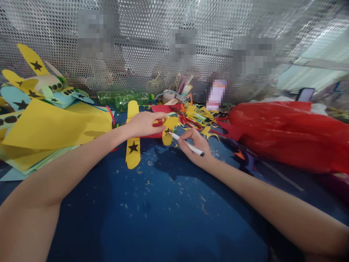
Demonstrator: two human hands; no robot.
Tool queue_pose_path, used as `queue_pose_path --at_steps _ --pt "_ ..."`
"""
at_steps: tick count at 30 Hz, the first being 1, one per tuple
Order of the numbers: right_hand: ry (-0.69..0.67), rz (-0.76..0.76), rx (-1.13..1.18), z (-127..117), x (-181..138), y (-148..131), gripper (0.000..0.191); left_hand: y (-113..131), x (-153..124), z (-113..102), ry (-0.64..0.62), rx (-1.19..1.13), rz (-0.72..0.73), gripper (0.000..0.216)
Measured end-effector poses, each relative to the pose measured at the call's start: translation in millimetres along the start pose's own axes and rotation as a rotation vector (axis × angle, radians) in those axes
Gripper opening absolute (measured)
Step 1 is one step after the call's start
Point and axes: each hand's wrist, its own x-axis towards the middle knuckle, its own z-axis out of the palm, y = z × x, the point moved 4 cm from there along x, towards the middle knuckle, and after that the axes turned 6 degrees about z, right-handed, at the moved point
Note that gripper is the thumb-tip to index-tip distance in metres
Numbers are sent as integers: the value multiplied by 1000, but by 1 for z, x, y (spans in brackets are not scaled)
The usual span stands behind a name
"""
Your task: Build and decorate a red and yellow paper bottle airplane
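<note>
My left hand lies palm-down across a paper aeroplane model, its fingers pressing on the red body beside a small yellow tail piece that bears a black star. A long yellow wing with a black star sticks out below that hand. My right hand is closed around a white marker pen, whose tip touches the star on the yellow tail piece.
Yellow and green paper sheets are stacked at the left, with finished paper planes behind them. Green plastic bottles, paper scraps and red-handled scissors lie near the perforated metal wall. A red plastic bag fills the right.
</note>
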Motion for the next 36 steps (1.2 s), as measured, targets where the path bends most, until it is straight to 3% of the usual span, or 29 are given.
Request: queue_pose_path --at_steps 36 --pt "18 -22 24 -1 0 0 13 0 0 0 2 10 -3 44"
